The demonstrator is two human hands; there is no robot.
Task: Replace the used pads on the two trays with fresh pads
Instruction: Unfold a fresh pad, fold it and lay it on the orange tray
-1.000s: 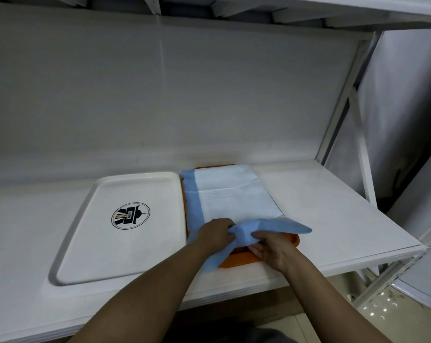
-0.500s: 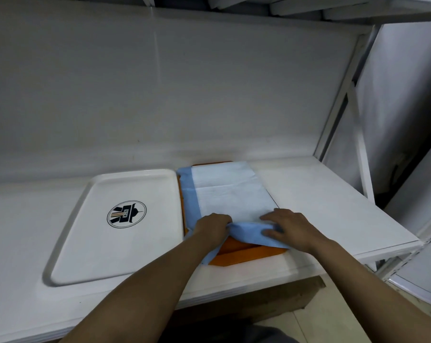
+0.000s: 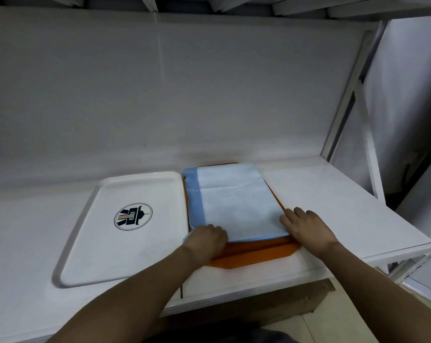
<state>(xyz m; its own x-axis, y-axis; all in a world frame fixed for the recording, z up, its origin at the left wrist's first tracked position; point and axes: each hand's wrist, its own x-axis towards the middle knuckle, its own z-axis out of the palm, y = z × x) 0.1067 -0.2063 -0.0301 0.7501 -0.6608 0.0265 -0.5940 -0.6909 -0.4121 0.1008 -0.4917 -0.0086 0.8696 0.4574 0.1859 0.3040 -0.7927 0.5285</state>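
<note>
Head view is showing my left hand (image 3: 205,237) gripping the pad (image 3: 236,206) corner and my right hand (image 3: 306,226), fingers straight, pressing its edge on the orange tray (image 3: 259,256), so I am smoothing outward, keeping it square.

- Two trays lie side by side on the worktop (image 3: 333,194), their long edges nearly touching.
- The left tray (image 3: 105,243) holds nothing but a round printed emblem (image 3: 133,216) near its middle.
- The right tray (image 3: 254,256) carries a pad (image 3: 234,201) that covers all but its near end.
- The left hand (image 3: 207,240) rests on the pad's near left corner; the right hand (image 3: 306,227) rests at its near right corner.
- A wall panel (image 3: 209,95) stands behind both trays.
- A shelf frame upright (image 3: 345,95) rises at the worktop's right rear.
</note>
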